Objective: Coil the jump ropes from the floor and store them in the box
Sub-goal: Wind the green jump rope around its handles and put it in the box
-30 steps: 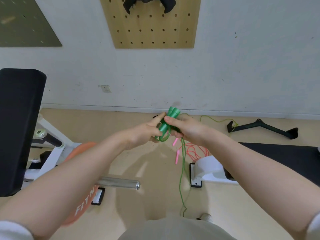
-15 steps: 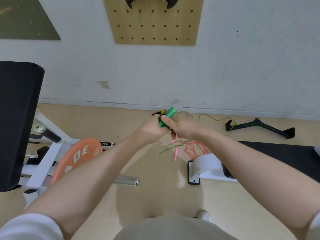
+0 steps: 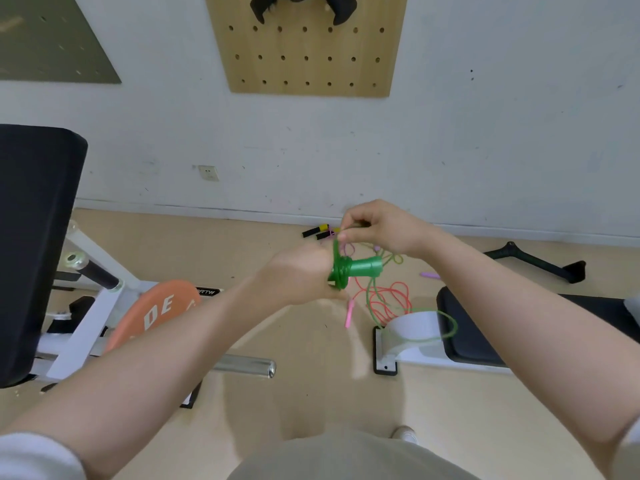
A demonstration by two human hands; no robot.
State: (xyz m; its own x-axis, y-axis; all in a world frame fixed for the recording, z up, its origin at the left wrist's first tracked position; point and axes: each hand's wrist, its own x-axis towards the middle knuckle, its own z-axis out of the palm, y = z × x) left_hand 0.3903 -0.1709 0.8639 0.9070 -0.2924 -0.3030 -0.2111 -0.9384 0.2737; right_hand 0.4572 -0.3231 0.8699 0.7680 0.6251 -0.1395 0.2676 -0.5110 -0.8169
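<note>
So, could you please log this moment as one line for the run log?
left hand: grips green handles | right hand: winds green cord round them | pink rope: floor | box: unseen

Weight plate (image 3: 152,313) left on floor, bench (image 3: 519,327) right, loose ropes (image 3: 388,299) between, pegboard (image 3: 308,46) on wall behind.

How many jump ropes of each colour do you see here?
Green rope, in the hands: 1
Red rope, on the floor: 1
Purple rope, on the floor: 1
Black-and-yellow-handled rope, on the floor: 1
Total: 4
</note>
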